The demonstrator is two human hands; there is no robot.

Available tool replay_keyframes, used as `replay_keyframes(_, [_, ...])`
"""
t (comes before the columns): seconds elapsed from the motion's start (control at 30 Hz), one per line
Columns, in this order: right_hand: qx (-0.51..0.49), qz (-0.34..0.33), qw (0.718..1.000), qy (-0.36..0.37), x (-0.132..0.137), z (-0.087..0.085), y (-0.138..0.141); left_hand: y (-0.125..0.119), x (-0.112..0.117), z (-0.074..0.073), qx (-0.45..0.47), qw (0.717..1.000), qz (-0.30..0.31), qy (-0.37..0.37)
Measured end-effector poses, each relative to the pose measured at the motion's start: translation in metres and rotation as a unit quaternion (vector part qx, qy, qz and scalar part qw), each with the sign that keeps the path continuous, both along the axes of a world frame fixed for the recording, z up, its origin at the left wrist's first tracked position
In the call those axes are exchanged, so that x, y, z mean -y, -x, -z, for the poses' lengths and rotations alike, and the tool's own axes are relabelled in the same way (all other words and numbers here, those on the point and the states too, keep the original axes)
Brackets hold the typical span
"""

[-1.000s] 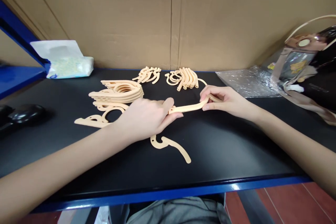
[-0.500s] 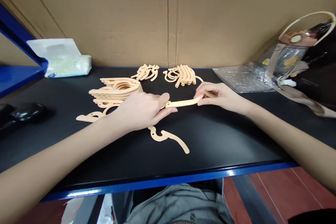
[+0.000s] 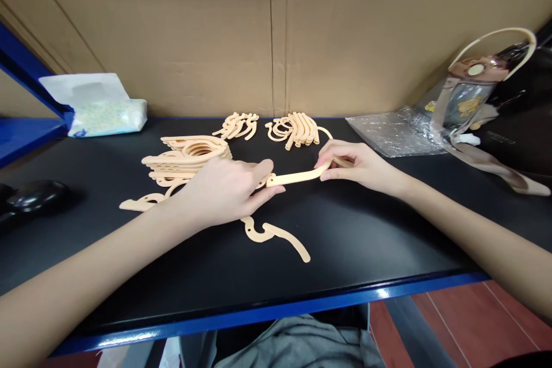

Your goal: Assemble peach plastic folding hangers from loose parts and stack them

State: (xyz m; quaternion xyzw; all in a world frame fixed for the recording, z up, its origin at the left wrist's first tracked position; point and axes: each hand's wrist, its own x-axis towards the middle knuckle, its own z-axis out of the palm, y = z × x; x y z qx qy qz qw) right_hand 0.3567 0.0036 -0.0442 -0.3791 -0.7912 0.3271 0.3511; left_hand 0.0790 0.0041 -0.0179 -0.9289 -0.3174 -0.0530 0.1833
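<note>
Between my hands, above the black tabletop, is a curved beige plastic hanger arm [image 3: 297, 176]. My left hand [image 3: 228, 187] is closed, thumb and fingers pinching its left end near a small hole; part of that end is hidden by the fingers. My right hand [image 3: 351, 162] grips the bent right end between thumb and fingertips. On the table in front lies a loose hook-shaped hanger piece [image 3: 255, 234] with a curved arm piece [image 3: 291, 240] touching it. Beside my left forearm is a stack of beige hanger parts [image 3: 190, 152], with another hanger part [image 3: 142, 202] partly covered by the arm.
Two small piles of curved pieces, a left pile [image 3: 238, 126] and a right pile [image 3: 302, 129], lie at the back. A tissue pack [image 3: 107, 115] and a black object [image 3: 38, 195] are at left. Clear plastic bag [image 3: 383, 132] and strapped bottle [image 3: 470, 98] stand right.
The camera view has tilted slightly, so everything sits a little lower in the picture. Both hands keep their hold on the hanger arm, with hardly any other movement.
</note>
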Motion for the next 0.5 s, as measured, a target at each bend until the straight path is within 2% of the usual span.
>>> replay_keyframes(0.37, [-0.008,0.016,1.0,-0.024,0.0041,-0.004,0.0027,-0.0011,0.0003,-0.0009,-0.001,0.999,-0.016,0.039])
replay_keyframes(0.5, [0.001,0.023,0.999,-0.036,0.0042,-0.0046,0.003,-0.0008,-0.0002,0.0004,-0.007,0.999,-0.009,0.033])
